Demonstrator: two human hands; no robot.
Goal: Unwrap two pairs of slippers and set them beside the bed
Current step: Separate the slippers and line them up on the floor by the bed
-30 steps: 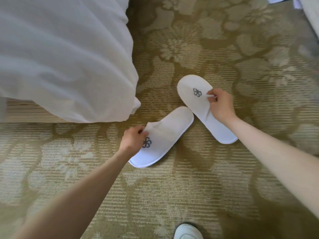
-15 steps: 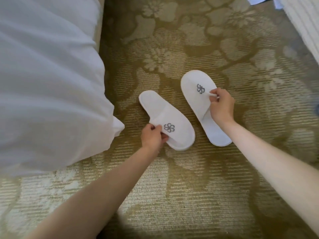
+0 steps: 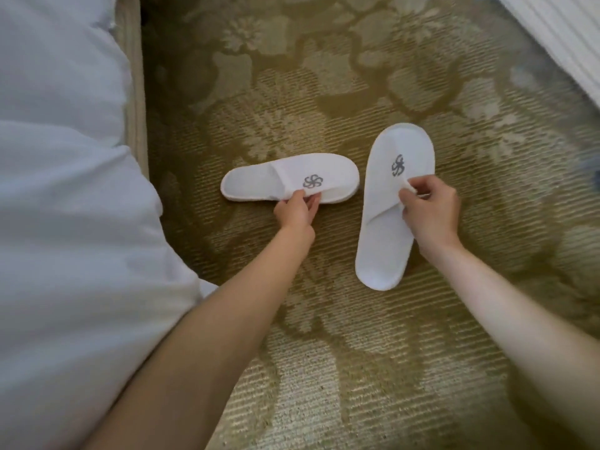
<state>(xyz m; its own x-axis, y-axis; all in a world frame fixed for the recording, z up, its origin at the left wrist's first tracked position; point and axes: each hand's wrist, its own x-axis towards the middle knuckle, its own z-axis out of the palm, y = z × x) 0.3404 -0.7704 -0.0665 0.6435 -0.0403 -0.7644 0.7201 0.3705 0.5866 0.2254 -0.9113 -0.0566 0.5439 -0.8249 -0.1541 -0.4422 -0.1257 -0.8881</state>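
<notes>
From the head camera, looking straight down at a patterned olive-and-cream carpet (image 3: 324, 368), there are two white slippers out of any wrapping and lying flat on the floor. The left slipper (image 3: 259, 181) lies sideways, heel toward the bed and toe pointing right, with a grey swirl logo (image 3: 313, 181) on its upper. The left hand (image 3: 296, 209) pinches the near edge of that upper between thumb and fingers, right below the logo. The right slipper (image 3: 386, 241) lies roughly lengthwise, toe away from the camera and heel nearer, tilted a bit so the heel sits further left. It has the same grey logo (image 3: 398, 165) (this one looks squashed because the fabric is pulled up). The right hand (image 3: 430, 207) has its fingers curled and is gripping a bunched bit of the upper's open edge, lifting it off the sole. The two slippers are near each other, the left one's toe just beside the side of the right one, but I can't tell if they actually touch. The bed (image 3: 58, 206) with its white duvet fills the left side, and the left slipper's heel is near it but apart. A ribbed white fabric (image 3: 558, 37) shows in the top right corner, can't tell what it is. Both forearms are bare.
</notes>
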